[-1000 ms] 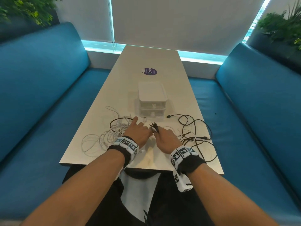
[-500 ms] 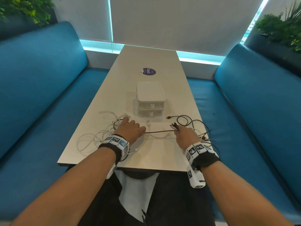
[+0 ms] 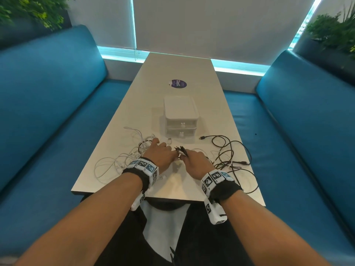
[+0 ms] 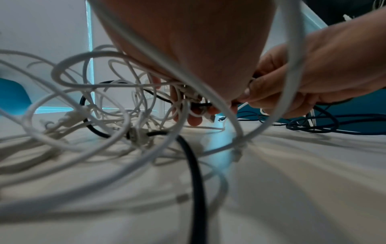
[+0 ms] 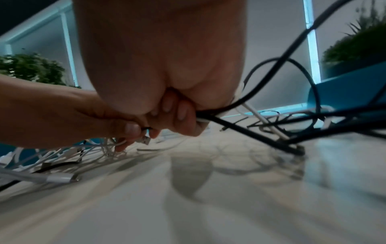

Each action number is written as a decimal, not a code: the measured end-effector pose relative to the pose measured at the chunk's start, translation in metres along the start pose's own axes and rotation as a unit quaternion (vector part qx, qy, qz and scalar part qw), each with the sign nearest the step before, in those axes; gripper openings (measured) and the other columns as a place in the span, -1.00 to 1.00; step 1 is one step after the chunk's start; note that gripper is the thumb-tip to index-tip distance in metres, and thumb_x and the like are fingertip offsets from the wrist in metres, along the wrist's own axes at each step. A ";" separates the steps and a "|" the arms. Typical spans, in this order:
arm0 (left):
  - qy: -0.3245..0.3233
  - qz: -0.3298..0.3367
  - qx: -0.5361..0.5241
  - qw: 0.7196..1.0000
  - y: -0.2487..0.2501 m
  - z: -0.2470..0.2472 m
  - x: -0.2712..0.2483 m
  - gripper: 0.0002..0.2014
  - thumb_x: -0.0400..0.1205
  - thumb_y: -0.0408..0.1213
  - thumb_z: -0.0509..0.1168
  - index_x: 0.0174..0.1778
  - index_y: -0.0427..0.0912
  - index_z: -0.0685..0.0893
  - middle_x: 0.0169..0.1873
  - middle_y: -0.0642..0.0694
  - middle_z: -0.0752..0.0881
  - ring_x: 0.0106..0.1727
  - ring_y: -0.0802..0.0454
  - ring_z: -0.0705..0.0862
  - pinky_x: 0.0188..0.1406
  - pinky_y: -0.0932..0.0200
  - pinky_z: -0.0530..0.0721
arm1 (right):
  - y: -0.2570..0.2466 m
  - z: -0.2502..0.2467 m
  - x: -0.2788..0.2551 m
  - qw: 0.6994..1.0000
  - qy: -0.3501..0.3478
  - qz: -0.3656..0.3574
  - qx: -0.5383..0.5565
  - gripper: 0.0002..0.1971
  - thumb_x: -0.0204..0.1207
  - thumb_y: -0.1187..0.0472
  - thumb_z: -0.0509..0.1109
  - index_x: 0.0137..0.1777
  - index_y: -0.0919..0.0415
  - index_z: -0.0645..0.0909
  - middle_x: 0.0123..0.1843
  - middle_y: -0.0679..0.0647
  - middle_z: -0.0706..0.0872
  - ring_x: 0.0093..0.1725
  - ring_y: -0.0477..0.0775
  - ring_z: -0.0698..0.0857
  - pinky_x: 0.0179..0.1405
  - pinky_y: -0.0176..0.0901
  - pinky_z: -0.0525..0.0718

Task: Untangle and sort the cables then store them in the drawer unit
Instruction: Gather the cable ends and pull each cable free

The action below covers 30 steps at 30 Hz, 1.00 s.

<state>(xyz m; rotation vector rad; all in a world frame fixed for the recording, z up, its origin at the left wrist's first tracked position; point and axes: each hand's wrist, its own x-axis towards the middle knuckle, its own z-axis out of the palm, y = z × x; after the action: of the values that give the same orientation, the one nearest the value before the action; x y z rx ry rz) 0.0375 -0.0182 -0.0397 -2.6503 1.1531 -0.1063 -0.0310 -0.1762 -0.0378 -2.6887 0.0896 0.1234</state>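
Currently listed: black cables point(image 3: 229, 150), light, limp, snag-prone; bundle gripped by right hand point(image 3: 194, 163), one strand pinched by left hand point(image 3: 160, 155); best taken near plugs.

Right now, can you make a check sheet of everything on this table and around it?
Surface: pale table, a round purple sticker on it.
Job's things: white drawer unit, both drawers closed.
Clutter: nothing seen.
Hands: left hand pinches a black cable by its USB plug; right hand grips a bunch of black cables.
Cables: white cables tangled on the left, black cables looped on the right, none in the drawers yet.
Surroundings: blue benches on both sides, plants in the corners, closed blinds behind.
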 end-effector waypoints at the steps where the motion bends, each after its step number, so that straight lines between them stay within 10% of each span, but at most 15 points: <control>1: 0.005 0.003 -0.002 1.000 -0.001 0.000 -0.001 -0.74 0.82 -0.06 0.01 0.24 0.08 0.58 0.00 0.00 0.73 0.15 -0.13 0.63 0.36 -0.22 0.28 | 0.001 0.001 0.001 1.000 -0.001 0.007 0.000 -0.73 0.76 0.07 0.15 0.26 0.16 0.60 0.06 0.22 0.76 0.06 0.27 0.71 -0.02 0.02 0.64; 13: 0.017 0.002 0.030 0.999 -0.004 0.007 -0.006 -0.71 0.82 -0.05 0.02 0.37 0.03 0.55 0.20 -0.04 0.68 0.23 -0.15 0.59 0.31 -0.21 0.35 | 0.050 -0.016 -0.016 0.987 0.042 0.127 -0.085 -0.73 0.76 0.04 0.11 0.21 0.11 0.59 -0.01 0.14 0.73 -0.06 0.16 0.73 -0.01 0.09 0.75; 22: 0.009 -0.025 0.009 1.000 0.002 0.001 -0.009 -0.76 0.78 -0.14 0.10 0.26 0.06 0.62 0.13 0.00 0.71 0.21 -0.14 0.61 0.31 -0.24 0.37 | -0.009 0.005 -0.002 0.999 0.030 -0.024 -0.013 -0.73 0.77 0.11 0.12 0.24 0.20 0.59 0.03 0.23 0.78 -0.01 0.29 0.72 -0.04 0.06 0.65; 30: 0.030 -0.042 -0.045 0.998 -0.007 0.003 -0.012 -0.74 0.81 -0.01 0.01 0.16 0.07 0.60 0.02 0.02 0.74 0.11 -0.11 0.63 0.28 -0.19 0.33 | 0.002 -0.007 0.006 0.999 -0.002 0.034 -0.023 -0.73 0.75 0.09 0.16 0.19 0.17 0.64 0.04 0.22 0.77 0.01 0.27 0.72 -0.01 0.07 0.68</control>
<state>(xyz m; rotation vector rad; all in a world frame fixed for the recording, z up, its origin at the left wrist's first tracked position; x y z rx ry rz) 0.0350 -0.0039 -0.0403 -2.7944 1.0889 -0.1540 -0.0247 -0.1809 -0.0327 -2.7324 0.1786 0.1528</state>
